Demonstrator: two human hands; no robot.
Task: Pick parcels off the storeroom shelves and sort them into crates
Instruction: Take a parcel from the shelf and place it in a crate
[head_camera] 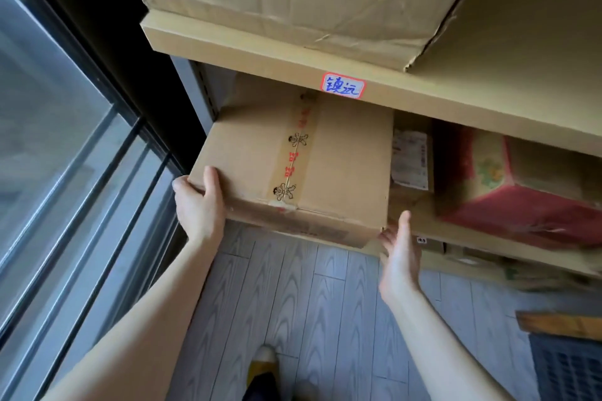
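Cardboard, plain brown & a bit scuffed: the box (293, 166) sits between the two hands, front end hanging off the lower shelf (420, 218), back end under the upper shelf (456, 104). Left hand (198, 205) grips the near-left corner, thumb flat on top, fingers curled round the side, prob. to steer & take weight for the pull-out. Right hand (399, 257) is open, fingers straight, thumb up, tips at the bottom near-right corner; looks like contact, can't be sure. My guess is it's set to cup the underside, since a box this wide needs 2 hands. Box is squarish, flat-topped, edges fairly crisp, w/ a clear tape strip (298, 156) down the middle printed w/ small figures & red marks. Beyond the right hand: small parcel (410, 159) w/ white label, then a red printed box (521, 205), blurred. Dark slotted crate (566, 368) sits low, right of the right forearm. Grey wood-grain floor (325, 303) under both arms.
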